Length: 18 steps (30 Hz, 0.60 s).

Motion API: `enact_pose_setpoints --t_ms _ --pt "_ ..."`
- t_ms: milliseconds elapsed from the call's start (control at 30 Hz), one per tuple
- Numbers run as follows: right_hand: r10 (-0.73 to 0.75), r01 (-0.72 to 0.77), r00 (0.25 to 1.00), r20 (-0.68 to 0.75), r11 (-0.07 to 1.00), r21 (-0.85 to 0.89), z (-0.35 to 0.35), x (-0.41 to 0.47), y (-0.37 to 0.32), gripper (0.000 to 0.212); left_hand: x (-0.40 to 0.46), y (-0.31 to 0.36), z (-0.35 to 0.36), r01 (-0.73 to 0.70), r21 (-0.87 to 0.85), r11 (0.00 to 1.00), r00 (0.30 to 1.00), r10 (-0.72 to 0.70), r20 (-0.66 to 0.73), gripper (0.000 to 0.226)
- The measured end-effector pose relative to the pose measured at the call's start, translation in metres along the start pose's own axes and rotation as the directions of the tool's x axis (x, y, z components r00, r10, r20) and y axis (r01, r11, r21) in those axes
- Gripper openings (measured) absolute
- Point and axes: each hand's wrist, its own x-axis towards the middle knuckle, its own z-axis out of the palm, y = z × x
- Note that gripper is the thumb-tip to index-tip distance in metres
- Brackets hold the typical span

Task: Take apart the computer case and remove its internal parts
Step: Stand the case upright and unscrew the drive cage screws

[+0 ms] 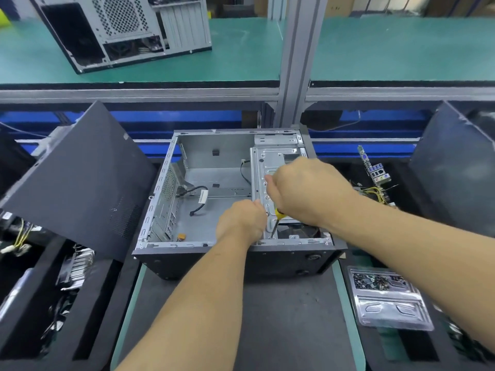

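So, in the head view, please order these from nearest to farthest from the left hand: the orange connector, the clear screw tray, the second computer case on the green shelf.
From the left hand:
1. Orange connector, just left, on the case floor.
2. Clear screw tray, lower right.
3. Second computer case, upper left, on the shelf.

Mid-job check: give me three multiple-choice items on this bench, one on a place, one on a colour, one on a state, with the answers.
1. Where does the clear plastic tray with screws lie?
A. right of the open case
B. inside the case
C. on the upper shelf

2. What colour is the screwdriver handle?
A. red
B. yellow
C. blue

3. What is the right hand doing?
A. resting flat on the bench
B. hanging idle
C. gripping the screwdriver

Answers:
1 A, it sits on the bench beside the open case.
2 B, yellow shows below the fingers.
3 C, its fingers curl round the handle by the drive cage.
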Motion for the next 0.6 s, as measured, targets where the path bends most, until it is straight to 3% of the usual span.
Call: enact_pose_setpoints --t_ms 200,367,600 --pt "0.149 -0.143 0.988 -0.035 0.982 0.125 0.007 -0.015 0.019 0.015 0.001 0.002 0.002 0.051 -0.020 0.998 0.999 -0.051 -0.011 0.045" --pt "0.150 -0.155 0.988 0.038 0.938 0.311 -0.001 -0.009 0.002 0.033 -0.003 0.002 0.000 0.031 0.020 0.999 0.999 -0.031 -0.022 0.044" --pt "0.200 -0.221 0.967 0.157 0.967 0.125 -0.014 0.003 -0.021 0.031 -0.005 -0.001 -0.003 0.015 -0.040 0.999 1.000 -0.015 -0.006 0.033"
